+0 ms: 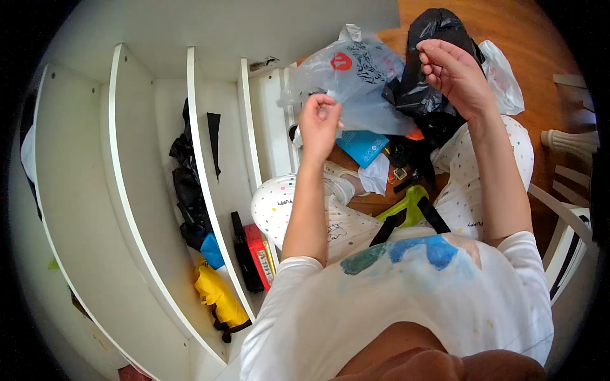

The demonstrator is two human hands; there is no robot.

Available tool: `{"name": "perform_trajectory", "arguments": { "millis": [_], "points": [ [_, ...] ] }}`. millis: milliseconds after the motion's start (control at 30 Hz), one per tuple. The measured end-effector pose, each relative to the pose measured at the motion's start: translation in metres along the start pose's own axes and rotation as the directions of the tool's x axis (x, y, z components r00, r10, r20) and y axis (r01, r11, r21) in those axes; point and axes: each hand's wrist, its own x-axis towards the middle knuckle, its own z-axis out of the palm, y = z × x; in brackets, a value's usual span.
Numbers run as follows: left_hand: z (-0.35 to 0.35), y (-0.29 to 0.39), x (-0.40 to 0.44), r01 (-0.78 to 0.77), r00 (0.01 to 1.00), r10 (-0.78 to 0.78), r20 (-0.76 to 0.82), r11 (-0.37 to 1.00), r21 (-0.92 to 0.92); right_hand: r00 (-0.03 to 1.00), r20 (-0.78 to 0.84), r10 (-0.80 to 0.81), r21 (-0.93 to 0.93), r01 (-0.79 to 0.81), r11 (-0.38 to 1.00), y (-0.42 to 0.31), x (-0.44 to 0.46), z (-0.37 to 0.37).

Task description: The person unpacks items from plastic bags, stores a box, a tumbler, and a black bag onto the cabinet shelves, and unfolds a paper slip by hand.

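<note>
A translucent plastic bag [375, 70] with a red mark and dark print lies spread at the top centre. My left hand [319, 126] is over its lower left part, fingers curled and pinched; what they hold, if anything, is too small to tell. My right hand [454, 73] is raised above a black plastic bag [438, 28], its fingertips together, and any thin thing between them cannot be made out. Below the printed bag, a blue packet [363, 147] and a white piece [376, 174] lie near my foot. A lime-green item [406, 203] with black straps is between my legs.
White shelving [117, 127] fills the left side, holding black bags [190, 184], a yellow bag [219, 295] and a red item [257, 251]. Another white bag [502, 76] lies at the upper right on the wooden floor [540, 57]. White chair parts [562, 209] stand at the right.
</note>
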Motion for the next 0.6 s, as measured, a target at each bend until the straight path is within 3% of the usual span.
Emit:
{"name": "perform_trajectory", "arguments": {
  "millis": [67, 133, 200, 267, 333, 400, 467, 600],
  "points": [
    [0.007, 0.001, -0.016, -0.072, 0.994, 0.069, 0.088, 0.997, 0.037, 1.000, 0.019, 0.009, -0.052, -0.008, 0.999, 0.003, 0.001, 0.000],
    [0.030, 0.007, -0.034, -0.247, 0.963, 0.214, 0.165, 0.944, 0.219, 0.999, 0.044, 0.033, -0.144, -0.027, 0.989, 0.007, -0.002, 0.008],
    [0.053, 0.012, -0.052, -0.361, 0.910, 0.296, 0.291, 0.911, 0.199, 0.995, 0.021, 0.098, -0.414, -0.081, 0.907, 0.014, -0.012, 0.024],
    [0.069, 0.008, -0.059, -0.405, 0.886, 0.336, 0.318, 0.897, 0.179, 0.977, 0.213, -0.031, -0.810, 0.194, 0.553, 0.043, -0.014, 0.021],
    [0.078, 0.007, -0.067, -0.420, 0.872, 0.317, 0.372, 0.875, 0.239, 0.979, 0.205, -0.003, -0.943, 0.198, 0.266, 0.068, -0.019, 0.023],
    [0.083, 0.009, -0.079, -0.420, 0.855, 0.300, 0.422, 0.879, 0.227, 0.986, 0.149, 0.071, -0.963, 0.129, 0.238, 0.075, -0.016, 0.021],
    [0.082, 0.010, -0.082, -0.418, 0.836, 0.279, 0.473, 0.882, 0.217, 0.983, 0.158, 0.090, -0.986, 0.153, 0.068, 0.088, -0.002, 0.010],
    [0.076, 0.013, -0.083, -0.388, 0.862, 0.316, 0.397, 0.915, 0.114, 0.978, 0.198, 0.058, -0.943, 0.174, 0.285, 0.079, 0.001, 0.020]
  ]
}}
